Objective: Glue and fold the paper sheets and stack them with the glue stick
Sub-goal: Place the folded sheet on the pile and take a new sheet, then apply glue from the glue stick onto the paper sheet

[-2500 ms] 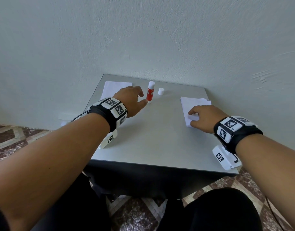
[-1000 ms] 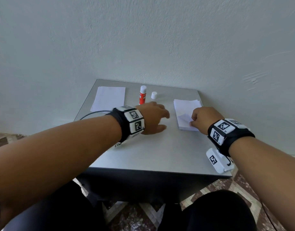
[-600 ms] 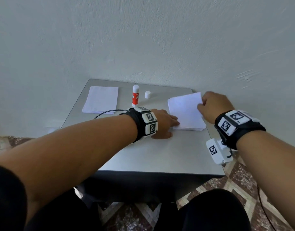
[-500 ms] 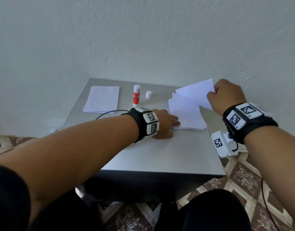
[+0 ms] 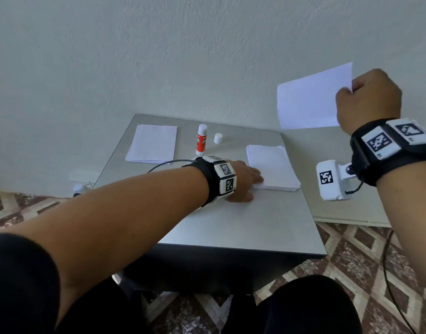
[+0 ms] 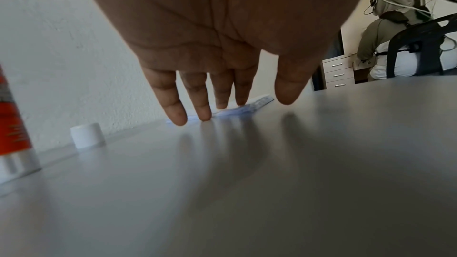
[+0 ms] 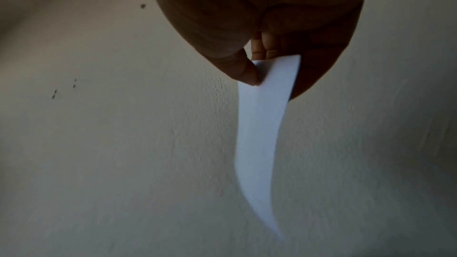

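Observation:
My right hand is raised high at the right and pinches the corner of a single white sheet between thumb and fingers; the sheet hangs free in the air. My left hand lies flat with straight fingers pressing the near left edge of the paper stack on the grey table. The uncapped red glue stick stands upright at the back, its white cap beside it. A second pile of white paper lies at the back left.
A pale wall rises right behind the table. A lower grey surface adjoins the table on the right. A cable trails from my left wrist. Another person sits on a chair far off to the right.
My left hand left the glue stick and moved right onto the stack's edge. My right hand pinched the top sheet and lifted it up and to the right, clear of the stack.

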